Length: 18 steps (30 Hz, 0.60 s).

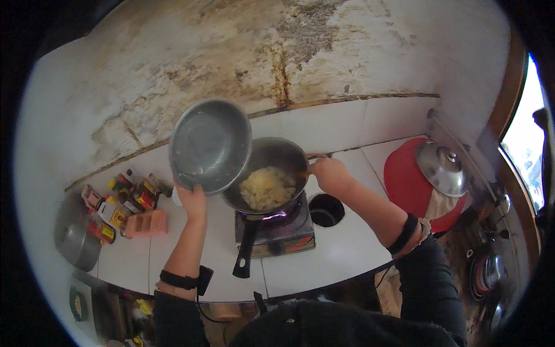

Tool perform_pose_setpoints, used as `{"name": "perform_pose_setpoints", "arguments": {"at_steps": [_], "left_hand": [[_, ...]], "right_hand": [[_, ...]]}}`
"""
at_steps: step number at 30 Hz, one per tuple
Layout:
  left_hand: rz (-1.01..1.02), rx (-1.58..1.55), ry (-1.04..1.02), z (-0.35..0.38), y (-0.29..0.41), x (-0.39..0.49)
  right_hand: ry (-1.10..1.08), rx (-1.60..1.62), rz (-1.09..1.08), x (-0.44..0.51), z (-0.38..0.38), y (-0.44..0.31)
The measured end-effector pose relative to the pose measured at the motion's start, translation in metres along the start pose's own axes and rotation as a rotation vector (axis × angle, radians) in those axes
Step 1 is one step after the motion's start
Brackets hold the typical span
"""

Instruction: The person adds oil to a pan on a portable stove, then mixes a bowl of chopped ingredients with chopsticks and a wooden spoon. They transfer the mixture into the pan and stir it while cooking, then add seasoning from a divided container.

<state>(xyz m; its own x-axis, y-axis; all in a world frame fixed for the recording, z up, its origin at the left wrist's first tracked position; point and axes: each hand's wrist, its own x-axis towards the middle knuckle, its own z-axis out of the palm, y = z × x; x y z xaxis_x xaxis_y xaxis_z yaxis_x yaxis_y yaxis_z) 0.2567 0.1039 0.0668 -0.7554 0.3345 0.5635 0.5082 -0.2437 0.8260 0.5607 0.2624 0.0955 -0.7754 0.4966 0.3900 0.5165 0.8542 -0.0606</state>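
Note:
My left hand (191,201) grips the rim of a wide metal bowl (208,143), tilted up beside the wok so that its inside shows; a little wet residue clings to it. My right hand (330,174) is closed on a wooden utensil's handle (308,170), whose far end is down inside the wok. The dark wok (277,149) holds a heap of pale yellow, chopped food (266,188) and sits on a portable gas stove (277,243) with a bluish flame showing. Its black handle (246,251) points towards me.
Sauce bottles (145,195), a pink divided spice box (146,224) and a large metal pot (78,234) stand at the left. Right of the stove is a round dark opening (327,210) in the white tiled counter. Farther right, a metal lid (442,169) lies on a red round cover (403,173).

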Motion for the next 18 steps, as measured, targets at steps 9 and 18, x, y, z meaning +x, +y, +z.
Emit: {"name": "perform_pose_setpoints", "arguments": {"at_steps": [9,18], "left_hand": [[-0.788,-0.487,0.120,-0.035,0.026,-0.018],[-0.979,-0.818,0.371,-0.160,-0.007,-0.064]], "right_hand": [[0.047,0.318,0.005,0.013,0.021,0.032],[0.092,0.321,0.000,0.029,0.022,0.025]]}}
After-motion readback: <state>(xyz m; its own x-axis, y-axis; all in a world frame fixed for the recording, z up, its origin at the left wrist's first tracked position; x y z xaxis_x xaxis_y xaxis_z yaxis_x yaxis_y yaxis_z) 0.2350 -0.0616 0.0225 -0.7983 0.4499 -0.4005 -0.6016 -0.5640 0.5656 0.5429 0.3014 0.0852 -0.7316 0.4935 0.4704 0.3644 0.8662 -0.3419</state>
